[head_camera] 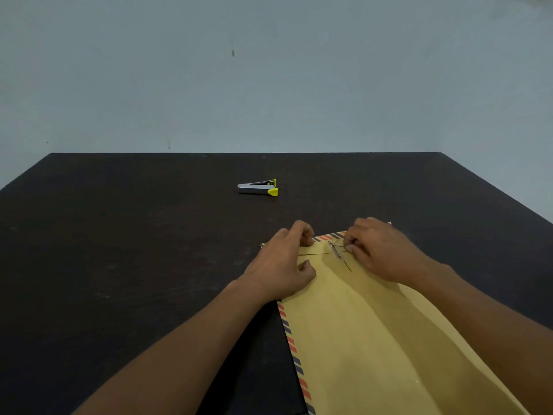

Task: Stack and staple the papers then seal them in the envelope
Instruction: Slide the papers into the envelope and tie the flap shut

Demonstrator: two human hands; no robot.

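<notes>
Up top, left hand (281,265) pinches the envelope (374,339) by its striped edge, right hand (380,250) its clasp string (336,250); stapler (258,187) lies well apart on the counter (119,235).

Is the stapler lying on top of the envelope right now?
No, the stapler lies on the dark table, apart from the envelope and farther away.

Envelope (374,339) cut by bottom edge, corner under left hand (281,265), string (348,265) too thin to trace into right hand (380,250)
</notes>
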